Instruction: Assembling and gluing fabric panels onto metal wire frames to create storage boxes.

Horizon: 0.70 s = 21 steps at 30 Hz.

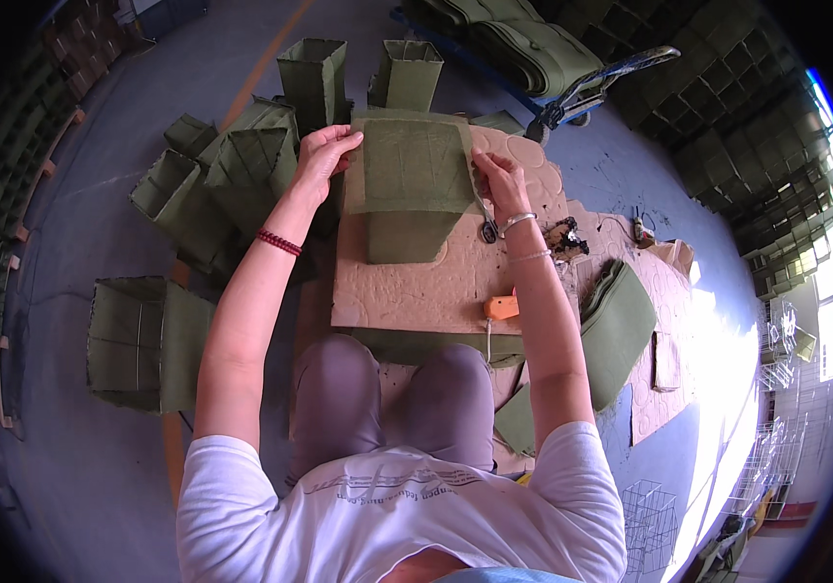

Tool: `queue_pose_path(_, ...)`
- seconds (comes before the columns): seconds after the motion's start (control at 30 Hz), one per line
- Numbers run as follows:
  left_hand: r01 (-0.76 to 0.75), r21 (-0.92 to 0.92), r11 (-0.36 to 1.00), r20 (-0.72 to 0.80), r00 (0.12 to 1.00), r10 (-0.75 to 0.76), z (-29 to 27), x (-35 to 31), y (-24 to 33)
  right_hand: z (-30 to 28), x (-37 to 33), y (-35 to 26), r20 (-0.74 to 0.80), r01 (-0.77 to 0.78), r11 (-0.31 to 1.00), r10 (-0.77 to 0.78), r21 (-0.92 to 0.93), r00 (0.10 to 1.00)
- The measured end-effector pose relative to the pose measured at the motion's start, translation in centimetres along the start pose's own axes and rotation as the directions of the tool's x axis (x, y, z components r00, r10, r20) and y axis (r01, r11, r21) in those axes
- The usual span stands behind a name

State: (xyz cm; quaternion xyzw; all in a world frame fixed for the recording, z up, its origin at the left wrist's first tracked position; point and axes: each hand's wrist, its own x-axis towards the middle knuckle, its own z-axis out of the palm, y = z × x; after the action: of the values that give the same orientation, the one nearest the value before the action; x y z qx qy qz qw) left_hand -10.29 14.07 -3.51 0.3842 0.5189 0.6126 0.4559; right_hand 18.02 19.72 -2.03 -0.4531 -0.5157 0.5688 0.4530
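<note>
On the cardboard-covered table (pixel 397 296) lies a green fabric box (pixel 405 241), with a flat green fabric panel (pixel 415 165) over its top. The panel's left edge is pinched between the thumb and fingers of my left hand (pixel 322 160), near the far corner. My right hand (pixel 502 182) is closed at the opposite edge, its fingertips on the panel's right side. Just below that hand lie scissors (pixel 489 231) with dark handles. An orange glue gun (pixel 501 307) with a pale cord rests close to the table's near edge, by my right forearm.
Several open green boxes (pixel 246 160) stand to the left and beyond the table; another box (pixel 130 340) lies nearer. A blackened lump (pixel 567 238) and folded green fabric (pixel 619 330) are at right. A trolley (pixel 562 107) carries fabric. Wire frames (pixel 648 520) stand lower right.
</note>
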Motion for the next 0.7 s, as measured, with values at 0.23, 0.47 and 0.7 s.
queue_pose_path(0.23,-0.008,0.002,1.0,-0.017,1.0,0.008,0.3,0.0,0.1,-0.5,-1.8,0.5,-0.25,0.464,0.861,-0.505,-0.208,0.826)
queue_pose_path(0.47,-0.011,-0.014,1.0,-0.03,0.999,0.011,-0.4,0.1,-0.6,1.5,-8.8,-0.5,0.434,0.741,0.035,-0.791,-0.67,0.43)
queue_pose_path(0.7,-0.426,0.343,0.837,-0.096,0.87,0.483,0.8,-3.3,1.7,1.9,-10.4,0.9,0.579,0.712,-0.088,-0.655,-0.697,0.486)
